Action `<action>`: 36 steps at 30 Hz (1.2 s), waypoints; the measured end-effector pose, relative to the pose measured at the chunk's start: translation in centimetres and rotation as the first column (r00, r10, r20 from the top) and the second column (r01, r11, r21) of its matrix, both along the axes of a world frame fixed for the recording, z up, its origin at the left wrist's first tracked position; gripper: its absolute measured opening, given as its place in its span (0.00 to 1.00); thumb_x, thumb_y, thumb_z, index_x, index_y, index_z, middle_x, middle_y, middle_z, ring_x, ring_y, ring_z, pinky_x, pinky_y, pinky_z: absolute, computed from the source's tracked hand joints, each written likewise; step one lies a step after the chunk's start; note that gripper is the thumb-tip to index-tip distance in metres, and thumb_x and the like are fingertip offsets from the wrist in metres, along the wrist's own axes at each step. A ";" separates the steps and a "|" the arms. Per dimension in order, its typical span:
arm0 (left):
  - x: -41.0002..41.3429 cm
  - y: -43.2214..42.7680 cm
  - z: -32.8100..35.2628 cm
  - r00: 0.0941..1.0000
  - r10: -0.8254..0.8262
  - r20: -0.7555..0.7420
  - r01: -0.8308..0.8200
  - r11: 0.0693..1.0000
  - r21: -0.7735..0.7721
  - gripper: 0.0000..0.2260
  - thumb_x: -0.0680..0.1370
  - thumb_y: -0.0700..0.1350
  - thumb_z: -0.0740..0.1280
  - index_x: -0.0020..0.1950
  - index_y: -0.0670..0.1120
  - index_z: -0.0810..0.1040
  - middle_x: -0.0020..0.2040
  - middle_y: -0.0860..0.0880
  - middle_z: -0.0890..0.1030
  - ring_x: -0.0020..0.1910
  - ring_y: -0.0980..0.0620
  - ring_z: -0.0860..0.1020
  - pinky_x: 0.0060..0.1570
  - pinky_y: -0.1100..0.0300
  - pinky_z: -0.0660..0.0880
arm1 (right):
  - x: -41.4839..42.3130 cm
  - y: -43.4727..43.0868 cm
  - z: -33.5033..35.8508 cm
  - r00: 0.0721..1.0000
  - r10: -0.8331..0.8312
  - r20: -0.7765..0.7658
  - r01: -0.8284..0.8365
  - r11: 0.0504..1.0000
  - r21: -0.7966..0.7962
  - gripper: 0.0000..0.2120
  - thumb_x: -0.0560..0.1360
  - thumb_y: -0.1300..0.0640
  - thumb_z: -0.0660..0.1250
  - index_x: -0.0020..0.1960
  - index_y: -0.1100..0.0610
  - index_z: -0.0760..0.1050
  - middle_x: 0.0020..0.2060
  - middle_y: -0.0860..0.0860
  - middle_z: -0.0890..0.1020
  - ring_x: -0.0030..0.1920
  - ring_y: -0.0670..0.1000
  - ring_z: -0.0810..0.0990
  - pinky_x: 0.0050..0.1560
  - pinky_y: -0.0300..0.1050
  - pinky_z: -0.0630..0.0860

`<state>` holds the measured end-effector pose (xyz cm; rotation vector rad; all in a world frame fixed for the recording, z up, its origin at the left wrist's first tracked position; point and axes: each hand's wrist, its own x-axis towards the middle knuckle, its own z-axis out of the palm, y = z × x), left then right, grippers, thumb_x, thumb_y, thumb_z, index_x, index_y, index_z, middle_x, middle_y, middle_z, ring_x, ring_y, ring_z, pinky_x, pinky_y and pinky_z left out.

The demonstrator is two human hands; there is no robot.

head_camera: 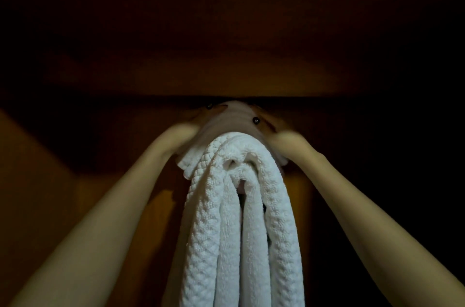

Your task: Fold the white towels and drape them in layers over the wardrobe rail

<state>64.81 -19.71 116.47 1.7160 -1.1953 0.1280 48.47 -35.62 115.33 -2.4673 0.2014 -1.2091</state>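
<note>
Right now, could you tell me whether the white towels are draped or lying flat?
Draped: the white towels hang in nested loops, left hand and right hand at their crest; rail hidden.

White towels (241,218), folded, layered, draped over a hidden rail inside a dark wooden wardrobe

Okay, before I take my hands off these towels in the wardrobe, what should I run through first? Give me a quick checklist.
1. Towels draped in layers: ok, several white folds hang nested.
2. Left hand steadying the top: ok, it touches the pile's left side.
3. Right hand steadying the top: ok, it touches the pile's right side.
4. Grip on the top layer: cannot tell, the fingers are dark and blurred.
5. Rail centred under the pile: cannot tell, it is hidden.
6. Edges tidy: not ok, a ruffled edge sticks out on the left.
</note>
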 end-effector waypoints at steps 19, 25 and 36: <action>-13.6 11.5 -5.2 0.941 -0.039 0.335 0.144 0.945 -0.295 0.12 0.81 0.40 0.62 0.63 0.46 0.79 0.61 0.51 0.78 0.59 0.60 0.74 0.59 0.71 0.69 | -15.2 13.2 -5.9 0.970 -0.239 0.055 0.241 0.970 -0.033 0.19 0.82 0.58 0.59 0.72 0.56 0.69 0.69 0.53 0.74 0.69 0.50 0.71 0.63 0.36 0.65; -20.7 12.4 -16.0 0.931 -0.073 0.357 0.200 0.922 -0.333 0.13 0.79 0.43 0.61 0.61 0.45 0.80 0.63 0.54 0.75 0.72 0.53 0.64 0.70 0.68 0.57 | -23.0 17.9 -17.8 0.933 -0.324 -0.158 0.344 0.930 0.126 0.20 0.80 0.59 0.61 0.72 0.56 0.70 0.68 0.54 0.74 0.70 0.52 0.70 0.67 0.41 0.64; -41.8 7.5 -38.8 0.785 -0.548 0.289 0.514 0.836 0.190 0.16 0.81 0.42 0.62 0.69 0.45 0.73 0.66 0.48 0.75 0.69 0.50 0.68 0.69 0.57 0.63 | -46.3 20.2 -40.2 0.608 -0.484 -0.630 0.754 0.601 0.265 0.24 0.81 0.55 0.62 0.76 0.54 0.63 0.71 0.58 0.69 0.72 0.56 0.67 0.70 0.47 0.64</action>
